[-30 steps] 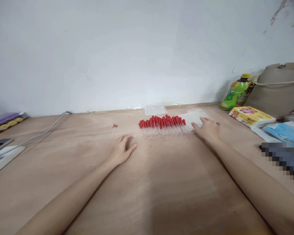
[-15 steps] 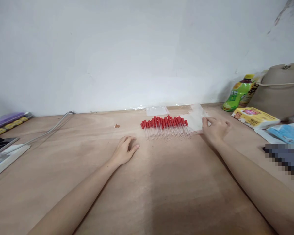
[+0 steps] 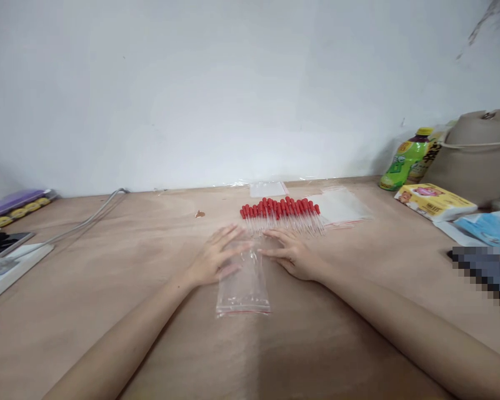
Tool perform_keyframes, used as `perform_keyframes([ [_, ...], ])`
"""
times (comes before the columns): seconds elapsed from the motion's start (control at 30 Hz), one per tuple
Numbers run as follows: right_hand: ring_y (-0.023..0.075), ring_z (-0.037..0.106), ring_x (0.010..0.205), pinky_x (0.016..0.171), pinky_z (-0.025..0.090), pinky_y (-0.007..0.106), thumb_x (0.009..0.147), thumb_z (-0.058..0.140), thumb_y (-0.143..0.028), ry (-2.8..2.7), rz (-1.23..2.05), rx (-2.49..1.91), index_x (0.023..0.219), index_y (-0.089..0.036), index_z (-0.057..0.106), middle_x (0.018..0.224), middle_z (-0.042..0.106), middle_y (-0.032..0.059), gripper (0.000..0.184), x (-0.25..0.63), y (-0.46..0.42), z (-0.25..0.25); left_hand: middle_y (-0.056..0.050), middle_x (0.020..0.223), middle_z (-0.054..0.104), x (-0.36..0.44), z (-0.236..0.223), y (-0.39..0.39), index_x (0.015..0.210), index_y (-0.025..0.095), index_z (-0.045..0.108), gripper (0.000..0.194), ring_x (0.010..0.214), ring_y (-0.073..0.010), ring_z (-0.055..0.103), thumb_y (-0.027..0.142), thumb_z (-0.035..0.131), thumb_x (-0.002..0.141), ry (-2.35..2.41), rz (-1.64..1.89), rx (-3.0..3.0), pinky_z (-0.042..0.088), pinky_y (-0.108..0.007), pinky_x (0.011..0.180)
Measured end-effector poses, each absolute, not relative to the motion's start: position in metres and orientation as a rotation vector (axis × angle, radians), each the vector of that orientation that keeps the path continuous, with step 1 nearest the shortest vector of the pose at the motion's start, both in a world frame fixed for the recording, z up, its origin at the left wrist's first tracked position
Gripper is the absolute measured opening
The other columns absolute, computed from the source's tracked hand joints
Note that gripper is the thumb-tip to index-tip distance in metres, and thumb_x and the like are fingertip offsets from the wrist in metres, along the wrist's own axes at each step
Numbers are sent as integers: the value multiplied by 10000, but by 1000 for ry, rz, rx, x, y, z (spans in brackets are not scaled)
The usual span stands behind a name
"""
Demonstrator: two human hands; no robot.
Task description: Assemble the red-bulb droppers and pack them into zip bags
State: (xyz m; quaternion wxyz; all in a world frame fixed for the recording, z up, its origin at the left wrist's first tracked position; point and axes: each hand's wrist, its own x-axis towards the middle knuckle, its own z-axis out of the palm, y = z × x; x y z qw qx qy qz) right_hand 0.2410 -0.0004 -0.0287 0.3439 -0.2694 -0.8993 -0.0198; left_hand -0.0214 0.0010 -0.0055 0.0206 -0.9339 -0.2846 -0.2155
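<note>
Right hand [image 3: 294,255] is now lying mid-table, away from the spare bags [image 3: 344,206] where it was half a second ago, and one clear zip bag [image 3: 245,290] is newly lying between it and the left hand [image 3: 212,258]. Table [image 3: 108,266]: wooden, its far edge meeting the wall [image 3: 170,100]. Hands: left spreading its fingers across the bag's far end, over or under the film not showing clearly; right staying loosely open, fingertips reaching the bag's far right corner. Red-ended tubes [image 3: 279,208]: one row toward the table's far edge, thin tips pointing at the hands. Risks, as judged: fingertips are sitting close to those tips, so a forward push could be scattering the row; the film is looking light, so a dragging finger could be skewing or creasing it. Zip strip [image 3: 244,308]: facing the table's near side; its lips could be clinging together.
</note>
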Motion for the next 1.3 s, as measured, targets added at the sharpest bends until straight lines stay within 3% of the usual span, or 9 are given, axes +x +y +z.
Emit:
perform_keyframes([
  [0.13,197,508,1035,856,405,407,829,478,-204,-2228,-41,-870,1024,-253,637,1127,556,88,256,253,3,-33,-57,1401,332,-22,0,-6,1283,230,427,450,1301,-216,272,231,446,833,-641,-319,-3164,225,-411,1074],
  [0.2,186,537,966,826,413,383,821,487,-209,-2190,-9,-896,990,-236,646,1043,590,82,233,259,3,-34,-87,1373,376,-20,5,-14,1319,189,379,521,1280,-213,318,318,466,822,-661,-123,-3218,244,-383,1069],
  [0.33,177,555,885,805,401,373,817,508,-255,-2224,93,-921,976,-235,646,935,628,61,211,261,-6,-27,-221,1374,313,-15,20,-40,1340,61,323,972,1251,-344,330,696,514,630,-1097,157,-3057,341,-444,987],
  [0.4,174,556,851,796,396,375,817,513,-277,-2276,157,-909,951,-238,653,885,637,54,197,259,-14,-22,-268,1334,351,-11,26,-52,1316,15,350,1067,1211,-403,359,774,469,576,-1309,186,-2928,352,-497,947],
  [0.5,163,556,816,779,404,359,813,519,-274,-2366,272,-798,936,-227,653,870,637,54,187,255,-24,-18,-242,1344,353,-6,26,-55,1328,52,346,902,1225,-392,344,715,371,717,-1345,82,-2884,295,-517,975],
  [0.63,153,559,807,749,434,326,813,511,-254,-2372,388,-677,959,-210,633,896,636,62,196,255,-28,-23,-82,1449,196,-4,13,-39,1395,239,184,652,1325,-265,189,547,354,847,-927,-60,-3142,135,-454,1077],
  [0.87,162,568,905,817,437,328,814,517,-289,-2420,434,-581,1006,-198,627,975,636,75,240,256,-28,-28,-68,1465,111,0,-8,-34,1408,251,66,656,1342,-250,109,526,323,869,-1120,-109,-3137,81,-467,1082],
  [1.1,226,424,1176,998,236,468,760,548,-487,-2719,368,-450,1158,-242,561,1240,507,118,468,253,-31,-15,-63,1467,94,6,-13,-39,1409,242,54,626,1346,-237,76,511,276,889,-1267,-130,-3057,84,-453,1086],
  [1.3,244,392,1210,999,111,560,753,540,-524,-2785,360,-536,1118,-324,580,1370,361,118,419,260,-26,-11,-69,1467,84,-2,-9,-36,1410,231,22,639,1344,-239,91,485,299,894,-1219,-151,-3110,125,-444,1085],
])
